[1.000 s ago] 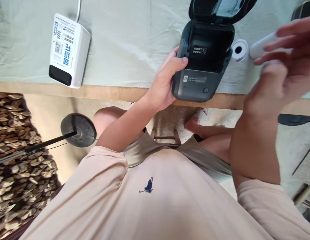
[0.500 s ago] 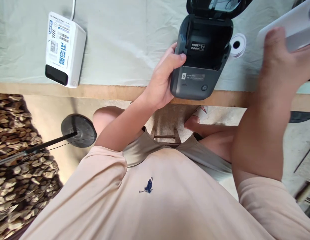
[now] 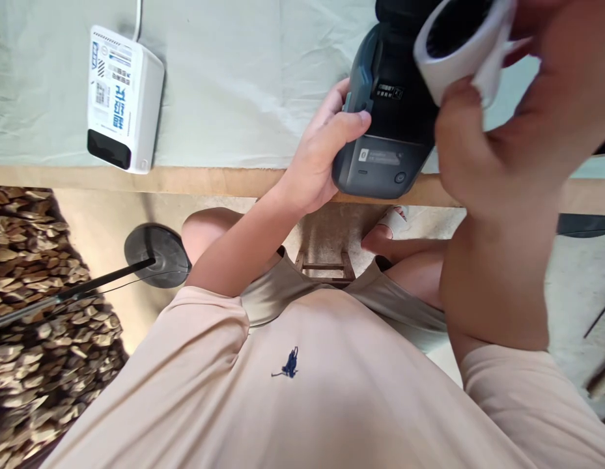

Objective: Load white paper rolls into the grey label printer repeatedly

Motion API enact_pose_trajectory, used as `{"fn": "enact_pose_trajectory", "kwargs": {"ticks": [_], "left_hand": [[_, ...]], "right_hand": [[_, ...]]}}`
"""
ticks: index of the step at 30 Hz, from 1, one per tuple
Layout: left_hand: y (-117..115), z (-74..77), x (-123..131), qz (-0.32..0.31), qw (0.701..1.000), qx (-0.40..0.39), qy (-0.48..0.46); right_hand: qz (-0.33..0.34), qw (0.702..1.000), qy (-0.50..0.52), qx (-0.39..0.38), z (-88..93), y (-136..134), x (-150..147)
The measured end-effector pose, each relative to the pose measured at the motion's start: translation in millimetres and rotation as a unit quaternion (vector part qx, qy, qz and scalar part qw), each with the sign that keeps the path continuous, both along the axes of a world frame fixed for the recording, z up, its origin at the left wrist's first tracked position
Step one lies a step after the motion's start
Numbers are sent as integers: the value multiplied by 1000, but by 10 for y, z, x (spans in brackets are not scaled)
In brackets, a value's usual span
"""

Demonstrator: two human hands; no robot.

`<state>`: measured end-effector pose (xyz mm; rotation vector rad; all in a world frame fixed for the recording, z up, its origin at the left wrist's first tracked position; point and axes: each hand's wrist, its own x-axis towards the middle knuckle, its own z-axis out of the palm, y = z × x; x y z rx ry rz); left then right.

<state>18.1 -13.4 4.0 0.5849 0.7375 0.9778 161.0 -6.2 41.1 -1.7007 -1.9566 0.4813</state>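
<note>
A dark grey label printer (image 3: 380, 166) is tilted up at the table's front edge, its lid flipped back and its deep bay uncovered. My left hand (image 3: 316, 150) is closed on the printer's left side, thumb over the rim. In my right hand (image 3: 497, 143) is a white paper roll (image 3: 449, 71) with a wide dark core, gripped between thumb and fingers. The roll hangs over the right side of the bay and hides part of it and of the lid. Whether roll and printer touch, I cannot tell.
A white box-shaped device (image 3: 124, 98) with a dark screen and a cable stands on the cloth-covered table (image 3: 224, 85) at left. Below the wooden edge are a round black stand base (image 3: 158, 254), stacked firewood (image 3: 48, 312) and a small wooden stool (image 3: 324, 267).
My right hand has moved left with the paper roll, from the right edge of the view to the printer's bay. My left hand still holds the printer in nearly the same place.
</note>
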Motion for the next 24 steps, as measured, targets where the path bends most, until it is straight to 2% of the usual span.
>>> {"fn": "enact_pose_trajectory", "kwargs": {"ticks": [3,5,9,14,17,21,24], "left_hand": [[-17,2,7,8,1000,21,-10],[-29,-1,13,19,999,37,-20],[-37,-15,16,14,1000,9,-24],[-5,-19,3,34,993,-31,-105],[13,-8,2,34,990,-29,-134],[15,5,6,24,997,15,-70],[11,4,2,8,999,45,-26]], "right_hand": [[76,990,-117,1,46,-14,-23],[83,986,-147,-6,45,2,1],[83,985,-151,10,22,27,43],[90,983,-149,59,-14,-1,69],[125,976,-161,71,-40,-6,93],[198,963,-173,64,-34,11,128],[209,967,-128,70,-16,6,130]]}}
